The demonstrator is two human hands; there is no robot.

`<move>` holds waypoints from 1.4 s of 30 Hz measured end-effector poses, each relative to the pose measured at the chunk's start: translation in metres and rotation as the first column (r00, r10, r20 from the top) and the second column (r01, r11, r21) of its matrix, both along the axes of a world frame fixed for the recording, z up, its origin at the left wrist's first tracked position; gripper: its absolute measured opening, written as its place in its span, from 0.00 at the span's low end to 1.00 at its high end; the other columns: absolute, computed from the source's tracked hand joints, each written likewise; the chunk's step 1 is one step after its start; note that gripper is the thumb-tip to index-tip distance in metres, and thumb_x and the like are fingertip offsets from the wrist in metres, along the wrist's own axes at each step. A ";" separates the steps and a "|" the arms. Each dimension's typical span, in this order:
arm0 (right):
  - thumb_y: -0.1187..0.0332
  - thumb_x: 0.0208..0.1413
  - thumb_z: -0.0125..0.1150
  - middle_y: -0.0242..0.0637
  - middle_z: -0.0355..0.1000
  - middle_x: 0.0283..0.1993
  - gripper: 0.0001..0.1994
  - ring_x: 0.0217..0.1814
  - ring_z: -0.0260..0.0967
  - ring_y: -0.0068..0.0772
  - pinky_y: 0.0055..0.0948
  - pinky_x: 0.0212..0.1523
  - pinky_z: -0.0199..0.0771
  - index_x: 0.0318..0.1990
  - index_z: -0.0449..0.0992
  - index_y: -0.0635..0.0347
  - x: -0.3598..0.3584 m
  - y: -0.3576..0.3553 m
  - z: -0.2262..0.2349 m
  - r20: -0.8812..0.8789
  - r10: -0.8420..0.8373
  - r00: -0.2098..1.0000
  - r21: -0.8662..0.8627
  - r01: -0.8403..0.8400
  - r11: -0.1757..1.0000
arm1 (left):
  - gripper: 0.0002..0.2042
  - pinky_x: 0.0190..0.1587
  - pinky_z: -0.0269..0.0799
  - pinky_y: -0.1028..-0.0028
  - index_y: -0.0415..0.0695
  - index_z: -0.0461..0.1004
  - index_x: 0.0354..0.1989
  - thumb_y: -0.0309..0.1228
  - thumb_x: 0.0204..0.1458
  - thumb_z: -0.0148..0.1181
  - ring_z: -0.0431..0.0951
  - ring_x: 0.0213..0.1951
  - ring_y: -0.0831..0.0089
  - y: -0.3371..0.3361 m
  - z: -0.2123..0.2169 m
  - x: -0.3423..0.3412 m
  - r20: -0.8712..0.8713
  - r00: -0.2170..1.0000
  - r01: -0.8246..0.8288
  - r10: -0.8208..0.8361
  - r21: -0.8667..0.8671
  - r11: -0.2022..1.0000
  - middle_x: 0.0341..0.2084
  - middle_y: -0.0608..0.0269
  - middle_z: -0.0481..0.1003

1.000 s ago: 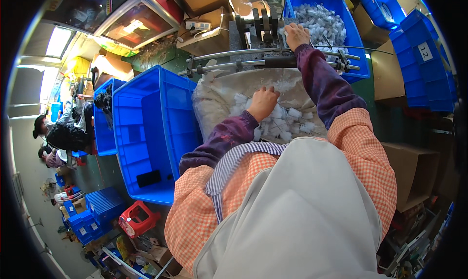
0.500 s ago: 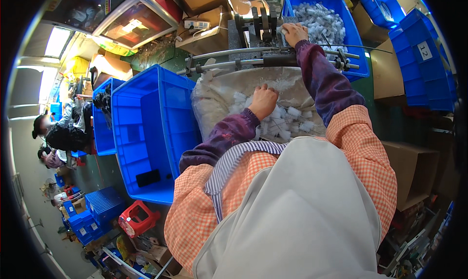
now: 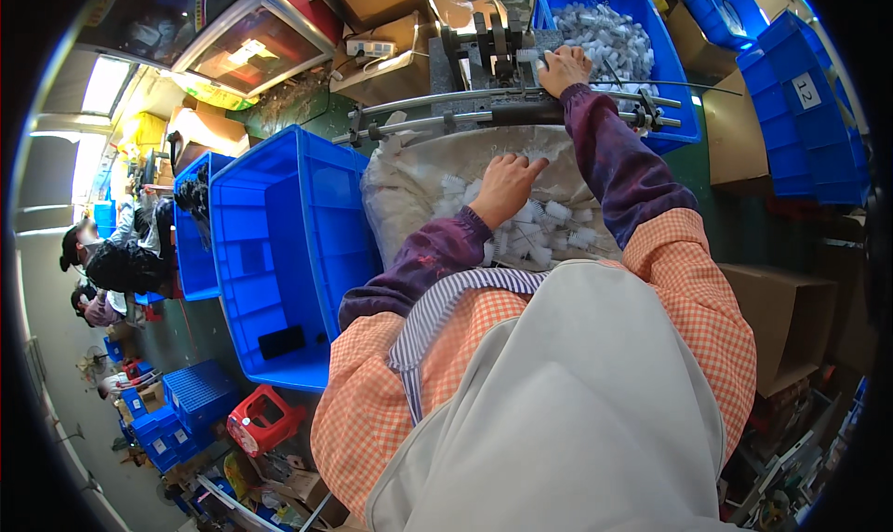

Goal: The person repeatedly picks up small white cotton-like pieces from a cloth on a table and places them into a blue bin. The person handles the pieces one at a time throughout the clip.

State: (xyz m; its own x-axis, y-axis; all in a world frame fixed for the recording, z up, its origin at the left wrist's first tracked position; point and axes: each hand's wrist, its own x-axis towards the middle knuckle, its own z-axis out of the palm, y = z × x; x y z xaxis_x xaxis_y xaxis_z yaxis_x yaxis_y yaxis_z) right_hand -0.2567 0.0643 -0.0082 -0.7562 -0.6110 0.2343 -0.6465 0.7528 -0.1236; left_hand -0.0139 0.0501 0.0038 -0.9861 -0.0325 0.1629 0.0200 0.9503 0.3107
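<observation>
White bristle brushes point(image 3: 532, 232) are heaped loosely on a beige cloth point(image 3: 395, 183), toward its lower edge and right of its middle. Above the heap the left hand point(image 3: 502, 190) is held, its index finger extended and the others bent; whether a brush is grasped cannot be told. Between the heap and the cloth's upper edge, a stretch of fabric flecked with pale bits is shown. That edge is bordered by metal rails point(image 3: 437, 120), beyond which a dark machine point(image 3: 498, 53) is mounted. At its right side the right hand point(image 3: 564, 71) is placed with fingers curled; whether anything is pinched cannot be told. Just beyond this hand, more brushes are contained in a blue crate point(image 3: 672, 62). The cloth's left edge is closely flanked by a large blue bin point(image 3: 279, 253), by whose lower corner a red stool point(image 3: 267, 418) is placed. Green floor point(image 3: 690, 165) is seen between the crate and a cardboard box point(image 3: 781, 323) at right.
</observation>
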 end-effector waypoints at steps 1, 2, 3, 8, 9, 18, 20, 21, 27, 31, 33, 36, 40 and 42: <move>0.53 0.49 0.51 0.33 0.66 0.46 0.15 0.53 0.53 0.40 0.44 0.54 0.47 0.38 0.76 0.49 0.003 -0.004 -0.002 0.004 0.001 1.000 -0.007 -0.001 1.000 | 0.21 0.38 0.65 0.67 0.50 0.69 0.45 0.22 0.39 0.51 0.69 0.37 0.63 0.000 0.002 -0.001 0.008 1.000 0.019 -0.019 0.009 1.000 0.30 0.62 0.72; 0.55 0.49 0.50 0.33 0.66 0.45 0.14 0.53 0.54 0.40 0.44 0.52 0.48 0.37 0.75 0.49 0.005 -0.011 -0.005 -0.027 0.023 0.999 -0.018 -0.024 1.000 | 0.21 0.39 0.65 0.67 0.50 0.68 0.46 0.22 0.39 0.51 0.69 0.37 0.63 0.000 0.003 -0.001 0.015 0.999 0.037 -0.038 0.018 0.999 0.31 0.61 0.71; 0.56 0.49 0.49 0.35 0.67 0.45 0.14 0.53 0.54 0.41 0.44 0.52 0.48 0.38 0.75 0.50 0.010 -0.018 -0.005 -0.019 0.039 0.999 -0.016 -0.039 0.999 | 0.22 0.39 0.65 0.67 0.50 0.68 0.47 0.21 0.39 0.51 0.69 0.37 0.63 -0.001 0.006 0.000 0.025 0.998 0.053 -0.054 0.027 0.998 0.32 0.61 0.70; 0.60 0.50 0.47 0.37 0.67 0.44 0.13 0.55 0.54 0.41 0.46 0.53 0.47 0.38 0.76 0.53 0.035 -0.042 0.002 -0.009 0.073 0.997 -0.037 -0.073 0.997 | 0.23 0.41 0.65 0.67 0.49 0.67 0.48 0.20 0.39 0.51 0.68 0.37 0.61 -0.006 0.015 0.002 -0.091 0.995 0.035 -0.029 0.062 0.997 0.30 0.58 0.68; 0.60 0.50 0.47 0.37 0.67 0.44 0.13 0.55 0.54 0.41 0.46 0.53 0.47 0.37 0.76 0.53 0.036 -0.041 0.002 -0.018 0.071 0.997 -0.026 -0.071 0.997 | 0.23 0.41 0.65 0.67 0.48 0.68 0.48 0.20 0.39 0.50 0.67 0.37 0.61 -0.006 0.017 0.001 -0.123 0.992 0.024 -0.015 0.075 0.997 0.30 0.58 0.67; 0.61 0.48 0.48 0.37 0.67 0.46 0.13 0.50 0.63 0.40 0.45 0.50 0.53 0.39 0.74 0.51 -0.010 -0.002 -0.007 0.006 0.076 0.997 -0.036 -0.076 0.996 | 0.14 0.35 0.68 0.69 0.42 0.67 0.43 0.21 0.45 0.51 0.72 0.32 0.59 -0.019 0.041 0.001 -0.189 0.953 -0.082 0.236 0.590 0.803 0.32 0.53 0.69; 0.65 0.48 0.47 0.36 0.70 0.44 0.11 0.48 0.67 0.38 0.43 0.48 0.55 0.37 0.74 0.51 -0.030 0.006 -0.014 0.068 0.075 0.995 -0.082 -0.069 0.994 | 0.11 0.32 0.69 0.71 0.41 0.68 0.40 0.22 0.46 0.54 0.73 0.30 0.63 -0.019 0.040 -0.004 -0.178 0.948 -0.084 0.263 0.658 0.748 0.32 0.54 0.70; 0.64 0.48 0.47 0.35 0.71 0.43 0.10 0.47 0.68 0.38 0.42 0.48 0.56 0.37 0.73 0.50 -0.032 0.008 -0.009 0.038 0.080 0.996 -0.018 -0.080 0.997 | 0.10 0.31 0.69 0.73 0.40 0.69 0.39 0.22 0.46 0.55 0.74 0.29 0.65 -0.021 0.040 -0.005 -0.172 0.944 -0.090 0.281 0.687 0.721 0.32 0.54 0.71; 0.64 0.50 0.47 0.35 0.74 0.39 0.08 0.43 0.71 0.38 0.41 0.45 0.58 0.36 0.72 0.48 -0.055 0.029 0.028 -0.037 -0.131 0.991 0.231 0.136 0.963 | 0.07 0.31 0.70 0.76 0.37 0.71 0.34 0.25 0.46 0.59 0.75 0.29 0.71 -0.019 0.039 -0.014 -0.103 0.944 -0.104 0.314 0.809 0.578 0.28 0.57 0.74; 0.62 0.51 0.47 0.35 0.73 0.42 0.09 0.45 0.69 0.39 0.42 0.45 0.59 0.37 0.72 0.47 -0.073 0.058 0.015 -0.018 -0.164 0.986 0.111 0.165 0.980 | 0.08 0.31 0.70 0.78 0.36 0.71 0.35 0.25 0.46 0.59 0.75 0.29 0.74 -0.017 0.039 -0.020 -0.096 0.954 -0.095 0.286 0.802 0.589 0.27 0.58 0.75; 0.61 0.52 0.47 0.35 0.72 0.43 0.09 0.47 0.68 0.38 0.42 0.45 0.60 0.37 0.72 0.47 -0.065 0.061 0.015 -0.088 -0.161 0.983 0.082 0.168 0.982 | 0.09 0.30 0.69 0.81 0.36 0.71 0.36 0.25 0.48 0.59 0.75 0.29 0.80 -0.017 0.033 -0.020 -0.111 0.957 -0.087 0.267 0.771 0.630 0.26 0.62 0.75; 0.60 0.49 0.51 0.30 0.71 0.45 0.12 0.51 0.63 0.37 0.41 0.49 0.58 0.41 0.73 0.45 -0.058 0.053 0.024 -0.091 0.056 0.994 -0.018 -0.058 0.998 | 0.09 0.30 0.69 0.81 0.36 0.71 0.36 0.25 0.47 0.59 0.75 0.29 0.79 -0.015 0.029 -0.018 -0.120 0.962 -0.067 0.246 0.768 0.637 0.26 0.62 0.75; 0.60 0.49 0.52 0.28 0.71 0.45 0.13 0.54 0.60 0.33 0.43 0.54 0.53 0.44 0.74 0.42 -0.058 0.029 0.008 -0.011 0.238 0.971 0.081 -0.237 0.968 | 0.09 0.31 0.70 0.79 0.36 0.71 0.36 0.25 0.46 0.59 0.75 0.29 0.75 -0.014 0.034 -0.017 -0.106 0.967 -0.071 0.231 0.760 0.646 0.27 0.59 0.74; 0.64 0.49 0.52 0.27 0.73 0.42 0.11 0.54 0.59 0.31 0.43 0.53 0.53 0.39 0.76 0.43 -0.055 0.016 0.004 0.031 0.241 0.970 0.177 -0.242 0.954 | 0.09 0.32 0.72 0.75 0.36 0.72 0.34 0.25 0.44 0.60 0.76 0.29 0.69 -0.014 0.037 -0.015 -0.090 0.964 -0.090 0.251 0.777 0.623 0.27 0.55 0.74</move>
